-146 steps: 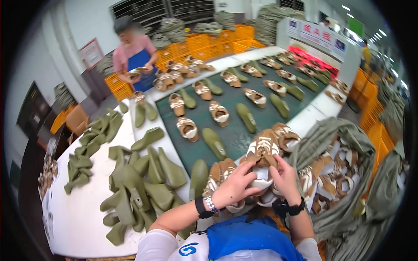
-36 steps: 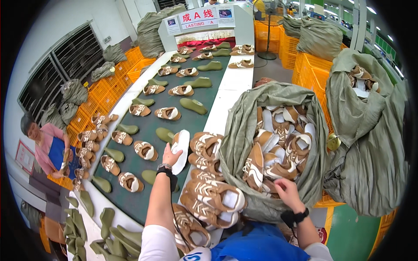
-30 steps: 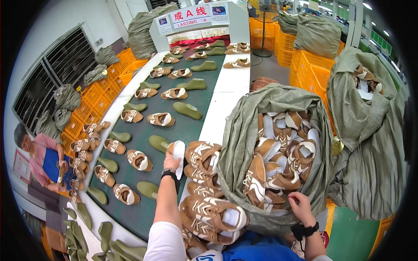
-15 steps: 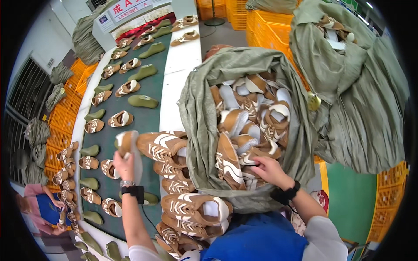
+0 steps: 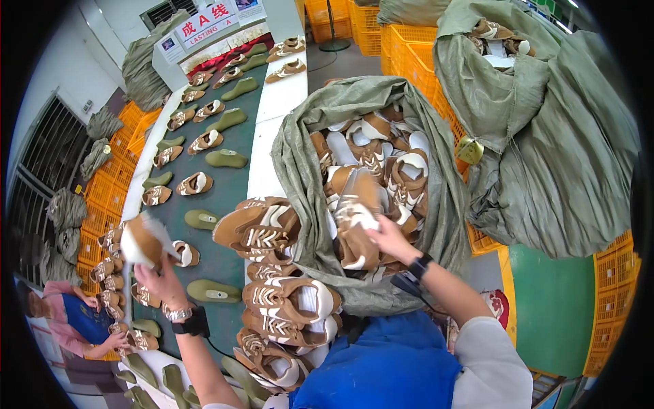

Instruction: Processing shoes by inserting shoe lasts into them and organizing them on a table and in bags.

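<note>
Out over the left part of the green conveyor belt point(image 5: 231, 160), my left hand point(image 5: 162, 283) grips a brown and white shoe upper point(image 5: 144, 240), smeared by motion. My right hand point(image 5: 395, 240) holds another shoe upper point(image 5: 355, 235) by its white part, just above the near side of the open sack point(image 5: 300, 225). Many more brown shoe uppers point(image 5: 409, 174) fill that grey-green sack. Between sack and belt, uppers are piled in stacks point(image 5: 262, 228), with another stack point(image 5: 293, 300) nearer my blue apron.
Green shoe lasts point(image 5: 212, 291) and uppers point(image 5: 195, 183) stand in rows along the belt. At the far left a co-worker point(image 5: 78, 310) in a blue apron works beside more uppers. Behind the sack are orange crates point(image 5: 412, 54) and another filled sack point(image 5: 490, 95).
My left hand has carried its shoe upper leftward, away from the stacks. My right hand has lifted a shoe upper up from the sack. The whole view has shifted slightly.
</note>
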A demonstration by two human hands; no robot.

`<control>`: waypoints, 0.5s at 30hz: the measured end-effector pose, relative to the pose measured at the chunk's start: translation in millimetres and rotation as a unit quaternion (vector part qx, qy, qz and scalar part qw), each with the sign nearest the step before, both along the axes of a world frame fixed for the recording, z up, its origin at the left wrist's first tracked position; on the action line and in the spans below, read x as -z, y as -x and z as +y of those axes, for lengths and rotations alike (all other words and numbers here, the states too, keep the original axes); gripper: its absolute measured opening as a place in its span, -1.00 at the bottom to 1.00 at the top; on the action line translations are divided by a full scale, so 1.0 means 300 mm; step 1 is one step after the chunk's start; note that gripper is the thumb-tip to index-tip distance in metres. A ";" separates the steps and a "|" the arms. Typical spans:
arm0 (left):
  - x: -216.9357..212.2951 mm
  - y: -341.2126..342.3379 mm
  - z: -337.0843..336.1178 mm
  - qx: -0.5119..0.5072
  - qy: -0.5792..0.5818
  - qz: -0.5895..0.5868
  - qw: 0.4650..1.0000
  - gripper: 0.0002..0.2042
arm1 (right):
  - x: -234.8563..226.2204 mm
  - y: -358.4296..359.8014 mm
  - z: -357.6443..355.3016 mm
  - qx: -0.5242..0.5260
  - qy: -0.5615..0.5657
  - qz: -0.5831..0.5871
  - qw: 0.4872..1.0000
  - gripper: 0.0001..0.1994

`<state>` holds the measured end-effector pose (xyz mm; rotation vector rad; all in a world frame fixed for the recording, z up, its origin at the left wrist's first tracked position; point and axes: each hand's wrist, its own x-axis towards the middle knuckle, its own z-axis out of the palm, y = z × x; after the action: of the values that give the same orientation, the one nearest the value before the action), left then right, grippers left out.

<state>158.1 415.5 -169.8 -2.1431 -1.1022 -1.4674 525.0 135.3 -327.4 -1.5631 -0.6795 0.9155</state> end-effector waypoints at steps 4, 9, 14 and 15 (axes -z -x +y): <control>-0.034 -0.235 -0.118 0.191 -0.069 0.132 0.970 -0.69 | -0.143 0.147 0.164 -0.131 0.006 -0.387 0.913 -0.73; 0.358 -0.258 -0.118 0.264 0.461 0.192 0.825 -0.64 | -0.141 0.158 0.144 -0.184 0.005 -0.373 0.910 -0.67; 0.364 -0.242 -0.096 0.326 0.390 0.403 0.761 -0.64 | -0.163 0.071 -0.033 -0.064 0.012 -0.271 0.960 -0.61; 0.332 -0.249 -0.111 0.355 0.347 0.399 0.771 -0.66 | -0.154 0.057 -0.065 -0.034 -0.005 -0.257 0.966 -0.60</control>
<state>232.9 382.2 -269.4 -3.4363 -0.5144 -0.0690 508.0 115.7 -281.1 -1.7942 -1.1059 0.5486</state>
